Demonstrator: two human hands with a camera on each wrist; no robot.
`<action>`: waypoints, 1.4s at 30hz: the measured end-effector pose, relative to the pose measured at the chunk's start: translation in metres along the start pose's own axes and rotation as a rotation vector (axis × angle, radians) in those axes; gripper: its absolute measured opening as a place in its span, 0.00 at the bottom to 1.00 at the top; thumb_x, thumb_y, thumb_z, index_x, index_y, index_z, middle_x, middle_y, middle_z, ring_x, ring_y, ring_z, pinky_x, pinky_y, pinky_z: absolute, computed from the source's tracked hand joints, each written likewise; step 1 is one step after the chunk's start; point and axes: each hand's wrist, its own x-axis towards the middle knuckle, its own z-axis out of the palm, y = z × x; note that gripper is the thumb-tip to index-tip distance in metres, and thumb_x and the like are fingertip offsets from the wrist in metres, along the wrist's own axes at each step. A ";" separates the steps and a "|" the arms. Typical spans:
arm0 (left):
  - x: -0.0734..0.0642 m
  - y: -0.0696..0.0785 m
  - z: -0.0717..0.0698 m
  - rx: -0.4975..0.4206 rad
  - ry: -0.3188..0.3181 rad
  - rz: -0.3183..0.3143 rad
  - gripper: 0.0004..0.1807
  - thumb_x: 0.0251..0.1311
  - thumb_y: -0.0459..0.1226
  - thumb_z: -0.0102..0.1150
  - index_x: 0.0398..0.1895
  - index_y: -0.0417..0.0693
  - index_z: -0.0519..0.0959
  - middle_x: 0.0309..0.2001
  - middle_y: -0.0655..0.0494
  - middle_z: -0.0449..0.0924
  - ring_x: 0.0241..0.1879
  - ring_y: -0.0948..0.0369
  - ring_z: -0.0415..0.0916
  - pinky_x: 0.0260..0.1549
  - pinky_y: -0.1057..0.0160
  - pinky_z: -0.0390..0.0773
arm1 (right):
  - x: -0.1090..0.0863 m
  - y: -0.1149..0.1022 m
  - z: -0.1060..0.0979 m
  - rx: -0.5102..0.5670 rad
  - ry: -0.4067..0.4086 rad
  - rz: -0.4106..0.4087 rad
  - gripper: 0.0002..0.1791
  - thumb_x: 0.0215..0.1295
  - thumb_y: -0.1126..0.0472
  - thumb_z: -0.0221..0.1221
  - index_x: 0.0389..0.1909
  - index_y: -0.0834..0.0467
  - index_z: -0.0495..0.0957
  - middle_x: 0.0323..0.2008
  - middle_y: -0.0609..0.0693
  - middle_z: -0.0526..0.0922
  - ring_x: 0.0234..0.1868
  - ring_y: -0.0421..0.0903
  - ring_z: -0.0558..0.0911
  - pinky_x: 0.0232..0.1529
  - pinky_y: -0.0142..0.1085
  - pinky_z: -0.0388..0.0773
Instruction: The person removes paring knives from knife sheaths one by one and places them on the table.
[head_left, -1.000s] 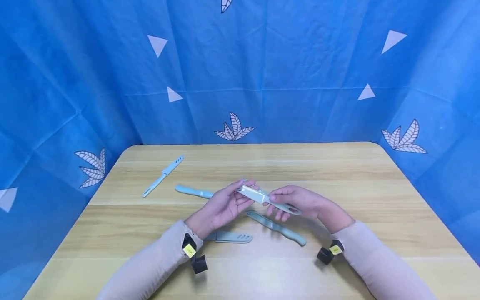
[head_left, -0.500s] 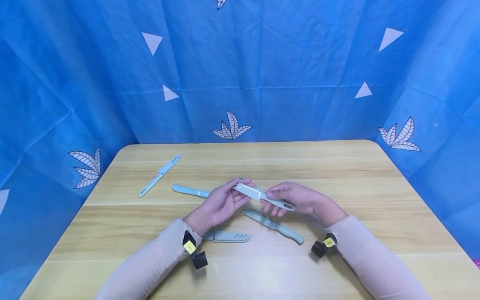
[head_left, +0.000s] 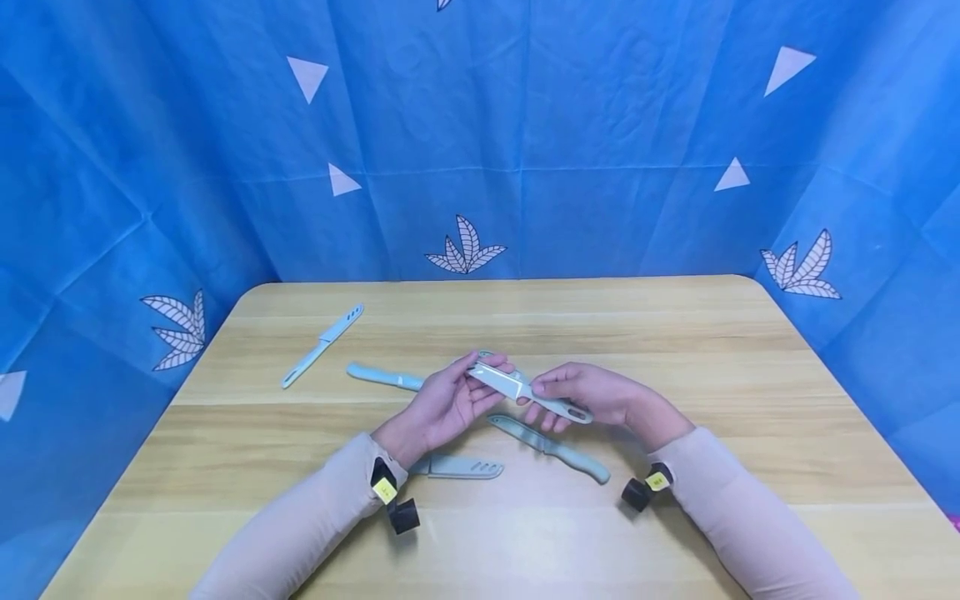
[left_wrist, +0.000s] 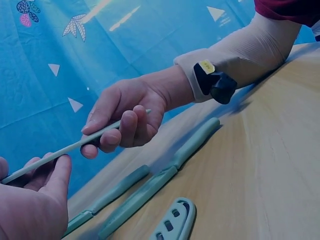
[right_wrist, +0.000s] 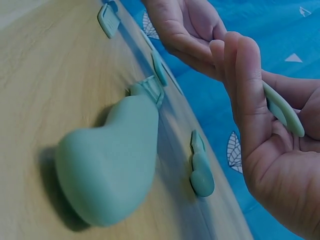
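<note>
While the right hand (head_left: 588,390) grips the knife (head_left: 498,382) by its handle (head_left: 551,405), the left hand (head_left: 442,410) pinches the opposite end above the tabletop (head_left: 675,333); this looks like two-handed positioning, with steady grips likely needed next.

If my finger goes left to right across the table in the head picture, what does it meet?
Far-left knife, partly hidden knife, left hand, held knife, right hand.
</note>
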 end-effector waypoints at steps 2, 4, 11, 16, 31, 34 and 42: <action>0.000 -0.001 0.000 0.008 -0.001 -0.008 0.26 0.78 0.46 0.37 0.68 0.36 0.62 0.66 0.37 0.67 0.68 0.46 0.61 0.62 0.55 0.73 | -0.001 0.000 0.000 0.001 -0.002 -0.004 0.20 0.75 0.60 0.50 0.55 0.74 0.74 0.39 0.60 0.85 0.32 0.46 0.84 0.35 0.35 0.85; 0.000 -0.001 0.000 0.006 -0.002 -0.018 0.27 0.78 0.46 0.37 0.69 0.36 0.62 0.68 0.36 0.63 0.68 0.46 0.62 0.62 0.55 0.73 | -0.001 0.000 0.000 -0.002 -0.005 -0.006 0.20 0.75 0.61 0.50 0.54 0.75 0.73 0.40 0.60 0.85 0.32 0.46 0.84 0.35 0.35 0.85; -0.001 -0.003 -0.001 -0.021 -0.021 -0.014 0.29 0.78 0.48 0.36 0.70 0.36 0.60 0.68 0.37 0.64 0.68 0.46 0.61 0.63 0.55 0.72 | 0.002 0.002 0.000 -0.018 -0.031 -0.007 0.19 0.76 0.62 0.48 0.53 0.77 0.73 0.39 0.60 0.85 0.32 0.45 0.84 0.36 0.35 0.85; -0.001 -0.004 -0.003 -0.024 -0.031 -0.009 0.29 0.78 0.48 0.36 0.71 0.36 0.59 0.67 0.38 0.65 0.68 0.47 0.63 0.63 0.55 0.71 | 0.002 0.001 -0.001 -0.023 -0.036 -0.003 0.19 0.76 0.63 0.48 0.53 0.76 0.73 0.38 0.60 0.85 0.31 0.45 0.84 0.36 0.35 0.86; -0.001 -0.010 -0.002 -0.007 -0.020 0.030 0.30 0.77 0.50 0.35 0.69 0.35 0.60 0.68 0.36 0.63 0.66 0.46 0.65 0.62 0.53 0.72 | -0.003 -0.001 0.000 -0.093 -0.021 -0.033 0.18 0.75 0.62 0.51 0.51 0.75 0.74 0.38 0.60 0.85 0.31 0.46 0.84 0.37 0.38 0.86; -0.001 -0.009 -0.002 -0.017 -0.019 0.029 0.32 0.77 0.53 0.34 0.69 0.36 0.61 0.66 0.37 0.66 0.65 0.45 0.66 0.61 0.53 0.73 | -0.003 -0.002 0.002 -0.111 -0.012 -0.043 0.18 0.75 0.62 0.51 0.51 0.75 0.74 0.38 0.60 0.85 0.31 0.46 0.85 0.38 0.39 0.86; -0.001 -0.011 -0.001 -0.036 -0.034 0.035 0.35 0.76 0.55 0.34 0.70 0.35 0.59 0.66 0.36 0.66 0.68 0.44 0.61 0.61 0.51 0.72 | -0.002 0.000 0.002 -0.140 0.002 -0.051 0.18 0.75 0.62 0.51 0.51 0.75 0.75 0.38 0.60 0.85 0.31 0.47 0.85 0.38 0.40 0.86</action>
